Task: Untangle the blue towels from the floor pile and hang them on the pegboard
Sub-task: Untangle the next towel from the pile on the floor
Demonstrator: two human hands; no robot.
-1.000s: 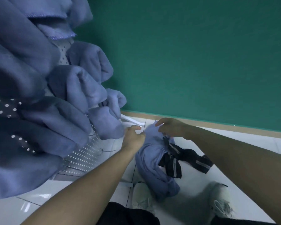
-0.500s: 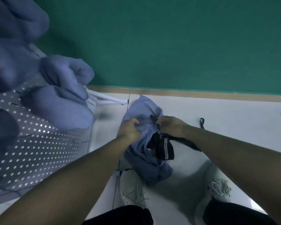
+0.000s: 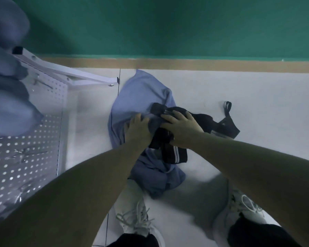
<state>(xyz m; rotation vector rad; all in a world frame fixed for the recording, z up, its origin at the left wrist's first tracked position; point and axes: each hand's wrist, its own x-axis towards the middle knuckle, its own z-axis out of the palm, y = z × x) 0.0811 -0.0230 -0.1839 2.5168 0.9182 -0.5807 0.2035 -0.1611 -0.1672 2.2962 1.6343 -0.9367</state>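
a: what's the widest thing i'm looking down at?

b: the green wall (image 3: 168, 24) across the top, then the white tiled floor (image 3: 257, 97) under me. at my left the white pegboard (image 3: 21, 157) leans in, with blue towels already hung (image 3: 5, 97) over its upper part.

a: and the pile?

b: it lies on the floor between the pegboard and my feet. a blue towel (image 3: 141, 93) spreads toward the wall and bunches down beside my left shoe (image 3: 134, 216). a black garment with white stripes (image 3: 175, 154) is twisted across it, its strap loop (image 3: 227, 107) trailing off to the right.

a: how are my arms?

b: both forearms reach forward and down, converging on the knot. my left hand (image 3: 137, 129) is palm down, fingers curled, the grip clenched into a fold of the blue towel. my right hand (image 3: 182, 129) sits just beside it, fingers spread over the black garment, thumb tucked under; it presses and grasps that dark cloth. the two hands nearly touch.

a: right foot?

b: the right shoe (image 3: 239, 211) is blurred, near the bottom edge.
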